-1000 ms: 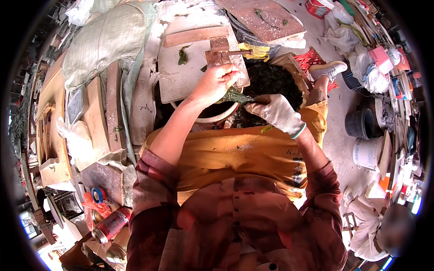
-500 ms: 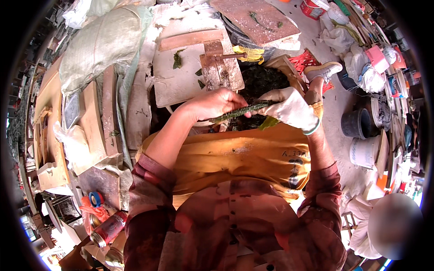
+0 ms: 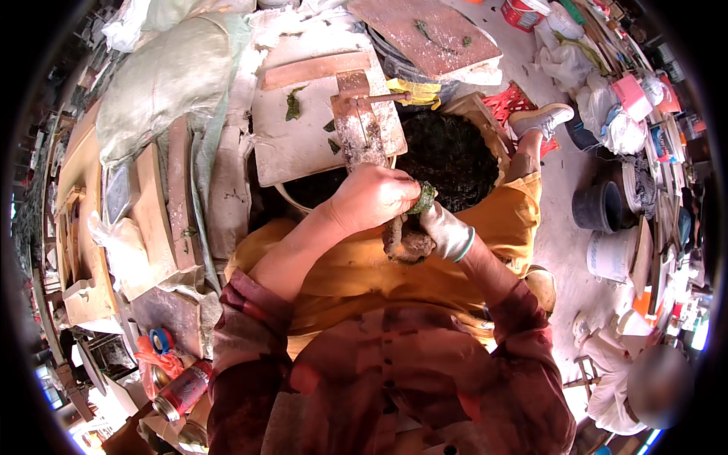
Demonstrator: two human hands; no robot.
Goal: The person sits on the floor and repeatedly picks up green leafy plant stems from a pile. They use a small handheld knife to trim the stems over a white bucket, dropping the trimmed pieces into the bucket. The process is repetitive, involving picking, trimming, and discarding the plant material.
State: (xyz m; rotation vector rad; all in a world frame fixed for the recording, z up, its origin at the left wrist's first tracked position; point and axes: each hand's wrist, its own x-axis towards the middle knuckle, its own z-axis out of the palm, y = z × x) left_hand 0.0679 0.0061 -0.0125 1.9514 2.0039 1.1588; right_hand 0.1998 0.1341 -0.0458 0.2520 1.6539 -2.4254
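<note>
Over my lap, my bare left hand [image 3: 377,199] is closed, its fingertips pinching a dark green, leafy, wrinkled bundle [image 3: 424,199]. My right hand [image 3: 447,231], in a whitish work glove, is closed around the lower part of the same bundle. Below and between the hands hangs a rough brown lump [image 3: 410,246]; whether it is joined to the bundle I cannot tell. Just beyond stands a round tub [image 3: 497,152] full of dark wet leafy matter. A pale board [image 3: 288,144] left of it carries a worn wooden block [image 3: 356,129] with a peg, and scraps of green leaf.
A reddish board [image 3: 432,38] lies at the far side. Stuffed pale sacks [image 3: 167,83] and wooden planks [image 3: 148,220] crowd the left. To the right are a black bucket [image 3: 597,207], a white bucket [image 3: 609,255] and a red crate [image 3: 504,106]. Another person [image 3: 614,379] is at lower right.
The long green strand stretched between my hands is now a compact bundle. My right hand has moved down and left, closer to my left hand. The brown lump has come into view.
</note>
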